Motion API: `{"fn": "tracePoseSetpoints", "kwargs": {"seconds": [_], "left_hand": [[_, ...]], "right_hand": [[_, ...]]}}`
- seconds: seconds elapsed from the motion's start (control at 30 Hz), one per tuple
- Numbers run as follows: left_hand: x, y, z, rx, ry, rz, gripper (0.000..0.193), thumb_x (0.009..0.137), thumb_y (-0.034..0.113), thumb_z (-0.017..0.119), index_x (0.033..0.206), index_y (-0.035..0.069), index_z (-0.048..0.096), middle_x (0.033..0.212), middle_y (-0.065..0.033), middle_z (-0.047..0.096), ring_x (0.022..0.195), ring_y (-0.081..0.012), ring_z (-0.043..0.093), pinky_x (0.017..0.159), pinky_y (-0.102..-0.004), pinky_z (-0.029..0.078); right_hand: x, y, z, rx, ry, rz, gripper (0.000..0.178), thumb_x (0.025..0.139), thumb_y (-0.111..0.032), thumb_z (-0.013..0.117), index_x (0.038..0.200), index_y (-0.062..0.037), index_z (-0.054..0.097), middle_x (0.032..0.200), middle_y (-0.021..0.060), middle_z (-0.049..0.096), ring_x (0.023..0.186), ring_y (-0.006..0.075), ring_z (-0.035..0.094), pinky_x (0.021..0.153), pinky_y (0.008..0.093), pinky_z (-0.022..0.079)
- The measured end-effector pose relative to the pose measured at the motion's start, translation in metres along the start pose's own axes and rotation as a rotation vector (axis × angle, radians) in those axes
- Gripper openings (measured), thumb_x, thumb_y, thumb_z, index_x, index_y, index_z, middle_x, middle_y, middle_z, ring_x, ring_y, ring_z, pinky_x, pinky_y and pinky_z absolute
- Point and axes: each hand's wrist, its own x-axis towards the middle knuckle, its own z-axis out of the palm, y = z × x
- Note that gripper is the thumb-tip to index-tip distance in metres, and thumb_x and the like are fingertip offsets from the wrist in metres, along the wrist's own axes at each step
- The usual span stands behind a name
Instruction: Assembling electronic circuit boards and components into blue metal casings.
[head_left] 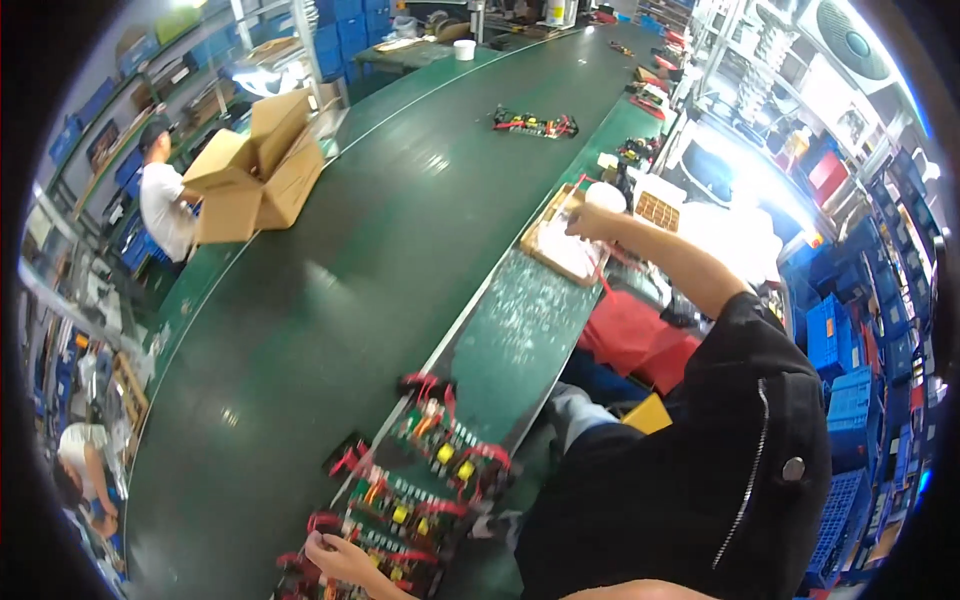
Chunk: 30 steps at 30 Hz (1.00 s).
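Several green circuit-board assemblies with yellow blocks and red end parts lie in a row at the lower left. My left hand (340, 560) is closed at the red end of a near circuit-board assembly (385, 545). Another circuit-board assembly (455, 450) lies just beyond. Farther up, my right arm reaches over a shallow cardboard tray (540, 250) with white material in it. My right hand (592, 222) is there with its fingers drawn together and pointing down; what they hold, if anything, is hidden. Beside it sits a round white object (606, 197).
A wide dark-green conveyor belt (330, 330) curves past, carrying one board assembly (535, 123) at the far end. A red cloth or bag (635, 335) hangs below the ledge. An open cardboard box (270, 175) stands across, by a person in white. Blue crates (850, 410) are at the right.
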Motion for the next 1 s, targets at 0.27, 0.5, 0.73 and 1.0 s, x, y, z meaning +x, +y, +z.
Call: {"fn": "tracePoseSetpoints", "kwargs": {"seconds": [0.27,0.5,0.73,1.0], "left_hand": [[-0.004,0.331,0.251,-0.475,-0.331,0.124,0.015,0.093,0.005,0.056,0.104,-0.004,0.060,0.099,-0.0105,0.062,0.084,-0.0196,0.060,0.077,-0.0292,0.049],[0.054,0.632,0.527,-0.697,-0.848,0.544,0.016,0.091,0.016,0.062,0.096,0.001,0.065,0.079,-0.0118,0.065,0.072,-0.0167,0.063,0.069,-0.0304,0.049],[0.126,0.829,0.774,-0.353,-0.428,0.893,0.043,0.085,0.040,0.066,0.101,0.000,0.061,0.101,-0.0222,0.066,0.097,-0.0383,0.063,0.081,-0.0470,0.049],[0.145,0.896,0.844,-0.339,-0.608,0.495,0.054,0.078,0.044,0.068,0.103,-0.003,0.065,0.102,-0.0280,0.066,0.101,-0.0449,0.062,0.088,-0.0488,0.050]], "right_hand": [[0.353,0.221,-0.092,-0.672,0.107,0.033,0.026,0.076,-0.023,0.060,0.089,-0.0022,0.070,0.089,0.0200,0.069,0.087,0.0366,0.067,0.078,0.0470,0.054],[0.470,0.303,-0.113,-0.513,0.272,-0.015,0.058,0.085,-0.026,0.066,0.134,-0.0073,0.043,0.129,0.0267,0.046,0.108,0.0451,0.058,0.092,0.0482,0.051],[0.537,0.320,-0.122,-0.573,0.044,-0.127,0.034,0.088,-0.031,0.062,0.109,-0.0042,0.063,0.111,0.0270,0.060,0.099,0.0430,0.063,0.086,0.0485,0.052],[0.550,0.337,-0.105,-0.542,0.130,-0.163,0.024,0.090,-0.027,0.062,0.089,-0.0044,0.070,0.086,0.0180,0.069,0.087,0.0360,0.067,0.077,0.0463,0.053]]}}
